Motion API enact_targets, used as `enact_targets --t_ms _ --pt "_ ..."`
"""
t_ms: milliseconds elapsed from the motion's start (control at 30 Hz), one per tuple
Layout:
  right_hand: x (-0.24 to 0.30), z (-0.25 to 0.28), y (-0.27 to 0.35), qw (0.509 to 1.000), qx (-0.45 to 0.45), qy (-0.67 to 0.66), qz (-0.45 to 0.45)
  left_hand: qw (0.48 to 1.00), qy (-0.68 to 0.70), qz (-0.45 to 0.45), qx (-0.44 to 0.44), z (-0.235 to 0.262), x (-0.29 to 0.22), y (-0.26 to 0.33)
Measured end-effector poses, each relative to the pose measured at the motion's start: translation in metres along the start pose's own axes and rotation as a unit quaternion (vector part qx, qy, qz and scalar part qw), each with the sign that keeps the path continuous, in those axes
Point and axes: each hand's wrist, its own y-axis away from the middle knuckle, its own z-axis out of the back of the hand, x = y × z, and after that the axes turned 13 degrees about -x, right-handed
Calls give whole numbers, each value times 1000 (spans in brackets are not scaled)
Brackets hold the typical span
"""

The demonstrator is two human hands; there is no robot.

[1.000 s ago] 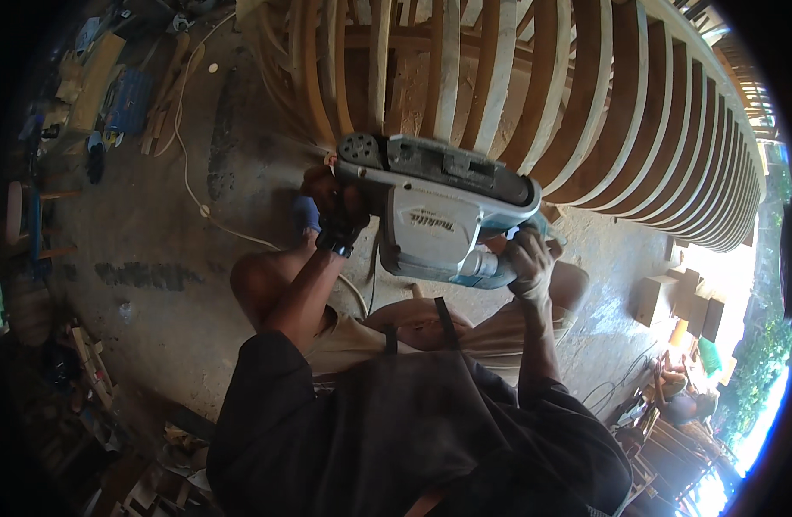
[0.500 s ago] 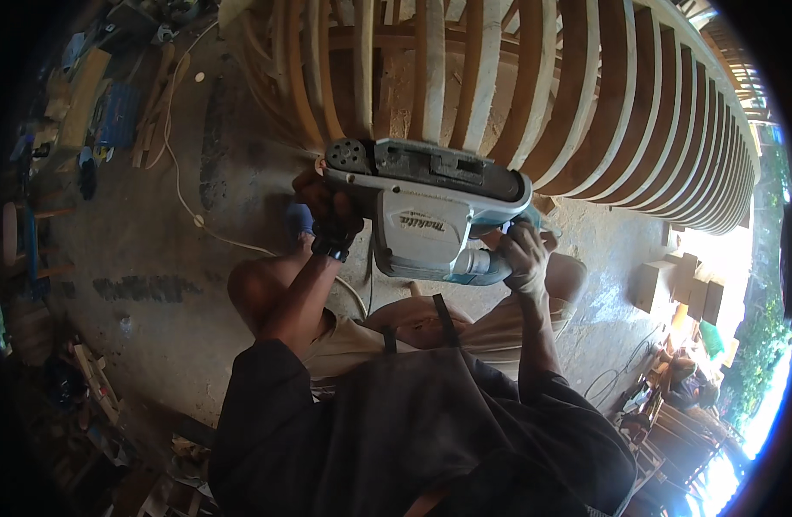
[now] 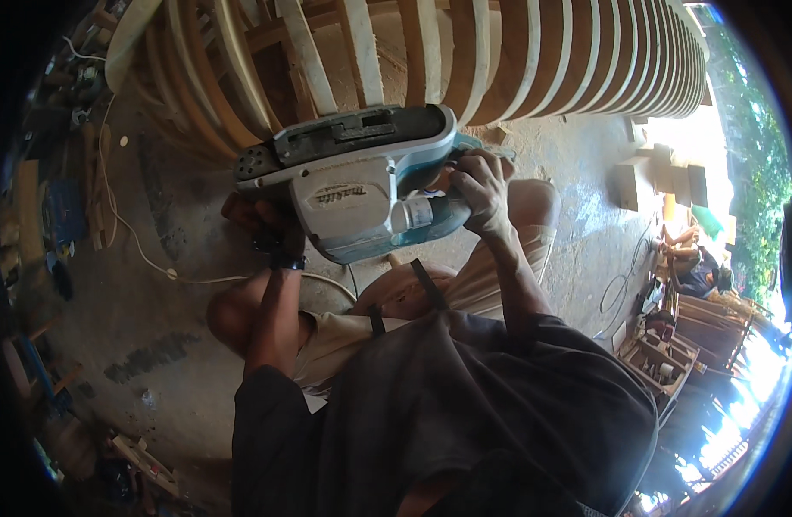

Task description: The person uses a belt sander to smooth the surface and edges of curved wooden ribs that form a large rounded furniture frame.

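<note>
Both my hands carry a white and teal belt sander [image 3: 349,194] in front of me. My right hand [image 3: 482,189] is wrapped round its rear handle. At the other end my left hand [image 3: 271,228], in shadow, grips the front; its fingers are partly hidden behind the body. The sander's dark upper side lies along the lower ends of several curved wooden slats [image 3: 422,60], which belong to a long ribbed wooden frame [image 3: 577,65]. Whether the belt touches the wood I cannot tell.
A pale cord [image 3: 198,279] runs over the concrete floor [image 3: 189,379] on the left. Wooden blocks [image 3: 637,183] stand at the right. Another person [image 3: 702,271] sits farther off there, near a wooden crate [image 3: 659,366]. Scraps and a blue object [image 3: 66,211] lie at the left.
My view has turned and shifted. In the picture the sander and both hands sit farther left and higher, and the sander tilts more, its right end up. Both hands keep their hold.
</note>
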Motion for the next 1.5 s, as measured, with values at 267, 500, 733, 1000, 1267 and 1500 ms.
enact_targets --t_ms 267,500,733,1000,1267,1500 --pt "-11 25 -60 996 -86 -2 -23 1000 -2 -12 -4 -15 6 14" --pt "-15 8 -12 997 -76 10 -28 1000 -13 -16 13 -6 23 30" --pt "-9 -6 18 995 -84 28 -50 998 63 -19 8 -8 9 28" --pt "8 12 -58 996 -80 -33 -21 999 5 16 -29 -10 -36 -38" --pt "4 0 -22 997 -52 -27 -42 1000 11 22 6 -2 -21 -28" --pt "-17 -10 31 997 -48 37 -39 995 90 -33 -11 -14 11 21"
